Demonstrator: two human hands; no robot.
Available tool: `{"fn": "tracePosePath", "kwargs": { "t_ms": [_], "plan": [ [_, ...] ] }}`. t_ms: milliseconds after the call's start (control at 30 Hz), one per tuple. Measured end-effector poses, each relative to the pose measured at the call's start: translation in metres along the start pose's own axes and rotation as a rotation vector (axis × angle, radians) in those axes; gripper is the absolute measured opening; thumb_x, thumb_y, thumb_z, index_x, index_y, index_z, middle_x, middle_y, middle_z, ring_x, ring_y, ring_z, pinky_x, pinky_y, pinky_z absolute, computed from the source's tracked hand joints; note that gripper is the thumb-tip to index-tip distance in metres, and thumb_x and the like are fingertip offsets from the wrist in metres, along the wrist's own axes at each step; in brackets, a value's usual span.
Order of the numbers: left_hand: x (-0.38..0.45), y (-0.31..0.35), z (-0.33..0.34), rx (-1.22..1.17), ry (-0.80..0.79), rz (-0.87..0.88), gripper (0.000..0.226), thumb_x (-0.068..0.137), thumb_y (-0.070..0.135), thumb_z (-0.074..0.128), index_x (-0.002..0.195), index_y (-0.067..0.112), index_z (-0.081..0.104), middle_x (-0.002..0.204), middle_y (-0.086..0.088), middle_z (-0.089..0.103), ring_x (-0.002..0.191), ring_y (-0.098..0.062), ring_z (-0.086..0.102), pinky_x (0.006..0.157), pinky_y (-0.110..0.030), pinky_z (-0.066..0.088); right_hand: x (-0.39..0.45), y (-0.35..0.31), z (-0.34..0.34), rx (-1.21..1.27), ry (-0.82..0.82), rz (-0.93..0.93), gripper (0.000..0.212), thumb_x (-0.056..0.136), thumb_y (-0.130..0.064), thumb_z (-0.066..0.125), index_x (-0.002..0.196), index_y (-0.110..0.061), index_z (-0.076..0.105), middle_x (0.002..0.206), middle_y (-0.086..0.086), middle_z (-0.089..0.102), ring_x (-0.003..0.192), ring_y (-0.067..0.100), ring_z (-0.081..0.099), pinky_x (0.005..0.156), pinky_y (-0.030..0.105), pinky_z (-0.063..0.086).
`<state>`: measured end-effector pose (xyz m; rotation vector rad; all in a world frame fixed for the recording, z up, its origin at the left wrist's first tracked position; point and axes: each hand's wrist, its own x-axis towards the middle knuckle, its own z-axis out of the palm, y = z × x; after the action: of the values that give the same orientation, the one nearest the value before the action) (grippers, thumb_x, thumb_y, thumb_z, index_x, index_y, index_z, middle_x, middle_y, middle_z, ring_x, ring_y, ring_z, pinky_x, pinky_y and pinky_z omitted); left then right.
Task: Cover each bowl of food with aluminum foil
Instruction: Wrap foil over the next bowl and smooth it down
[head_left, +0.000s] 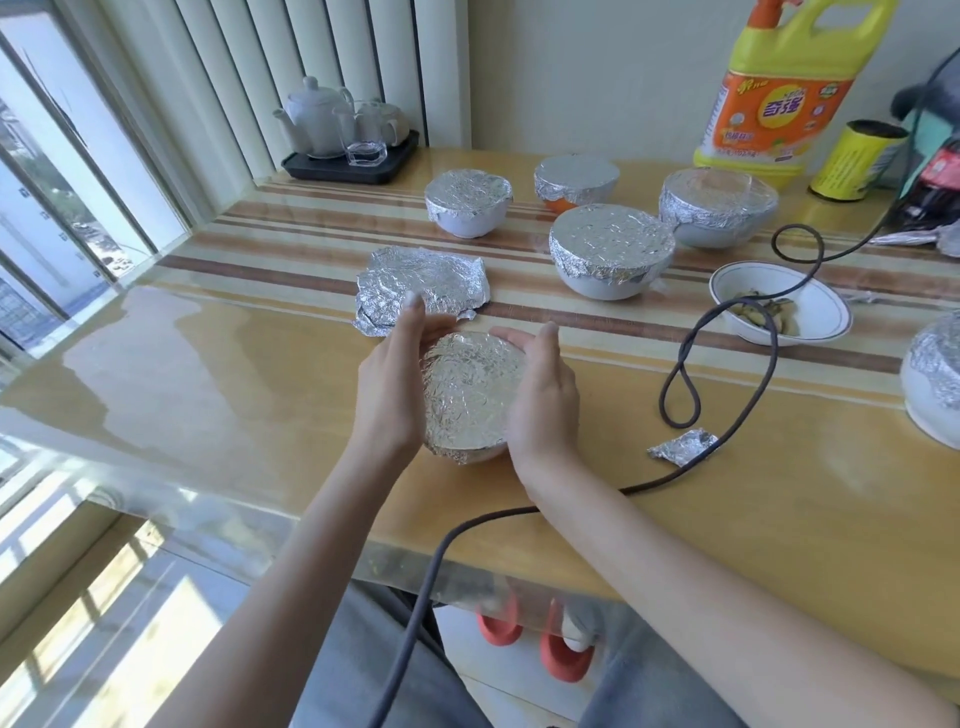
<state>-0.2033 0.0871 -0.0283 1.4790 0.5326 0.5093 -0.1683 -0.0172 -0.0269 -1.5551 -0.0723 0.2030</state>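
Foil-covered bowl (471, 397) sits upright near the table's front edge, its top sealed under crinkled silver foil folded down over the rim, white wall visible below. Loose crumpled foil sheet (422, 288) lies flat just behind it. Four further covered bowls (468, 203) (575, 179) (612, 249) (719, 205) stand grouped toward the back. A fifth covered bowl (932, 379) is cut off at the right edge. One uncovered white bowl (810, 312) holds food scraps. Small foil scrap (681, 446) lies right of the front bowl.
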Motion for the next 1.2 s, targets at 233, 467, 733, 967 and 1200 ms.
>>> {"fn": "tracePosePath", "kwargs": {
  "t_ms": [233,467,733,967,1200],
  "plan": [
    [-0.024,-0.003,0.007,0.002,0.239,0.01,0.06,0.068,0.079,0.032,0.087,0.038,0.072,0.109,0.009,0.072,0.111,-0.016,0.062,0.106,-0.047,0.041,0.021,0.0,-0.009,-0.046,-0.293,0.09,0.072,0.093,-0.067,0.016,0.106,-0.025,0.073,0.108,0.009,0.072,0.104,0.028,0.065,0.098,0.048,0.048],
    [-0.011,0.005,-0.015,-0.046,-0.007,0.115,0.059,0.077,0.071,0.035,0.111,0.033,0.065,0.121,0.008,0.068,0.123,-0.004,0.055,0.116,-0.04,0.03,0.007,-0.015,-0.02,-0.266,-0.204,-0.046,0.047,0.103,-0.044,0.028,0.123,-0.016,0.06,0.094,-0.005,0.062,0.094,0.015,0.057,0.086,0.03,0.041],
    [-0.007,0.001,-0.006,-0.037,-0.054,0.045,0.065,0.072,0.074,0.039,0.091,0.025,0.076,0.103,-0.002,0.074,0.104,-0.019,0.066,0.106,-0.046,0.041,-0.003,-0.001,-0.001,-0.239,0.009,-0.041,0.041,0.104,-0.029,0.031,0.063,-0.027,0.036,0.056,-0.01,0.041,0.055,0.007,0.037,0.06,0.029,0.028],
    [-0.031,0.001,0.003,-0.082,0.167,0.015,0.063,0.073,0.076,0.036,0.092,0.031,0.076,0.106,0.004,0.073,0.11,-0.019,0.063,0.107,-0.049,0.04,0.005,-0.01,-0.011,-0.176,-0.153,0.113,0.059,0.101,-0.052,0.026,0.082,-0.009,0.06,0.081,0.011,0.067,0.077,0.024,0.063,0.078,0.036,0.05],
    [-0.021,-0.003,-0.012,-0.211,0.03,0.044,0.059,0.102,0.048,0.019,0.134,0.011,0.052,0.135,-0.001,0.057,0.118,0.001,0.053,0.099,-0.013,0.036,-0.015,-0.017,-0.023,-0.022,-0.08,0.003,0.054,0.102,-0.051,0.02,0.143,-0.025,0.043,0.146,-0.012,0.044,0.127,-0.002,0.038,0.101,0.02,0.025]
  ]
}}
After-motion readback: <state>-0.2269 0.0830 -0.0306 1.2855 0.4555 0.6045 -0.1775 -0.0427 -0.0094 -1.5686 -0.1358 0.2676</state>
